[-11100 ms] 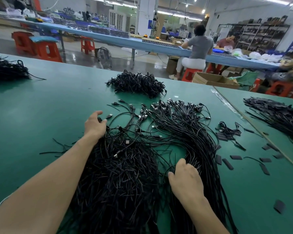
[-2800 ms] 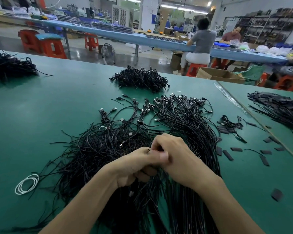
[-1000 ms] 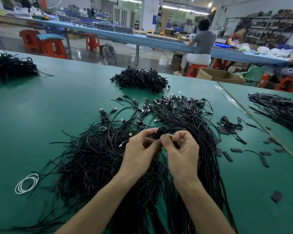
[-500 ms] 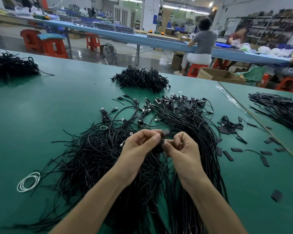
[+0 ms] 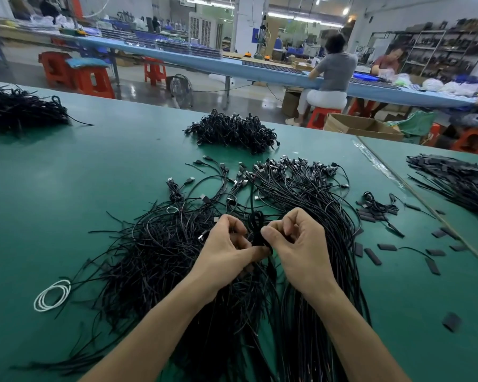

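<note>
Cable bundle (image 5: 255,230): black, thin, wound into a small tight loop w/ one strand running up out of the top. It sits mid-frame between both hands, lifted just above the loose cable heap (image 5: 155,257) on the green table (image 5: 66,175). L hand (image 5: 226,252) pinches the lower part, thumb across the front, fingers curled. R hand (image 5: 298,244) pinches the right side w/ thumb + forefinger, other fingers tucked in. Both grips are narrow and closed on the bundle. Hard to read: black on black, so can't tell where the bundle ends and the heap behind starts. Its lower end is hidden behind the L thumb, and can't tell if a tie is on it. Heap's near end is cut off by the bottom edge and partly covered by both forearms. Further back is a pile of wound bundles (image 5: 232,132), w/ a white loop (image 5: 51,295) at left and black strips (image 5: 373,256) at right, all too small for detail.
</note>
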A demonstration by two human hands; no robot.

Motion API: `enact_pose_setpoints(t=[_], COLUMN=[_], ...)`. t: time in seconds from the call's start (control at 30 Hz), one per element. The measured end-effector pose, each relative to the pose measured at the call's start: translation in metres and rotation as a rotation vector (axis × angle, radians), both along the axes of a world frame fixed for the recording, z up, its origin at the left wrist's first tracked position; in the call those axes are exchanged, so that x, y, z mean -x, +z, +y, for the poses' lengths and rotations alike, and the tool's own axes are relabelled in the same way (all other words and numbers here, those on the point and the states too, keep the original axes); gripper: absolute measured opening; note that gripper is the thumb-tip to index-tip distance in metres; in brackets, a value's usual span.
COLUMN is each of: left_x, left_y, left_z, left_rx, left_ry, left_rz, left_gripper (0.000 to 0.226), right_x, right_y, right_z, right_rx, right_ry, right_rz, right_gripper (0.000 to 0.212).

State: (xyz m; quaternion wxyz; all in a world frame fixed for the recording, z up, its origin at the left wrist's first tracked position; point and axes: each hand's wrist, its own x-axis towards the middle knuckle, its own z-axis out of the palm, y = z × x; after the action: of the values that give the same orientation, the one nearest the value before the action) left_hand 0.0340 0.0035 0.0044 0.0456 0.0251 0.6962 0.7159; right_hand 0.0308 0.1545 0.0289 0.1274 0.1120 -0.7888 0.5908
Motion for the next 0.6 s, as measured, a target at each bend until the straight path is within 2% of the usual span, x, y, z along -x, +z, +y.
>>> enact_pose_setpoints(t=[0.1,0.23,0.37,0.53,0.6], left_x=[-0.002,0.000,0.005,0.003,0.001], left_y=[-0.001,-0.001,0.008,0.009,0.007], left_z=[0.003,0.003,0.001,0.004,0.002], left_rx=[-0.042,-0.256,-0.521,-0.401,-0.409], left_ry=[0.040,0.161,0.142,0.111,0.097], left_rz=[-0.026,-0.053,-0.147,-0.025,0.032], left_gripper=[0.046,0.015,0.013,0.022,0.024], right_x=[-0.001,-0.003,-0.005,-0.004,-0.004], right_y=[-0.001,-0.007,-0.013,-0.017,-0.017], right_z=[-0.003,-0.004,-0.005,-0.002,-0.001], right_rx=[0.018,0.059,0.134,0.238,0.241], right_ry=[0.029,0.050,0.104,0.161,0.167], right_rz=[-0.005,-0.043,-0.132,-0.202,-0.202], right_gripper=[0.050,0.044,0.043,0.044,0.044])
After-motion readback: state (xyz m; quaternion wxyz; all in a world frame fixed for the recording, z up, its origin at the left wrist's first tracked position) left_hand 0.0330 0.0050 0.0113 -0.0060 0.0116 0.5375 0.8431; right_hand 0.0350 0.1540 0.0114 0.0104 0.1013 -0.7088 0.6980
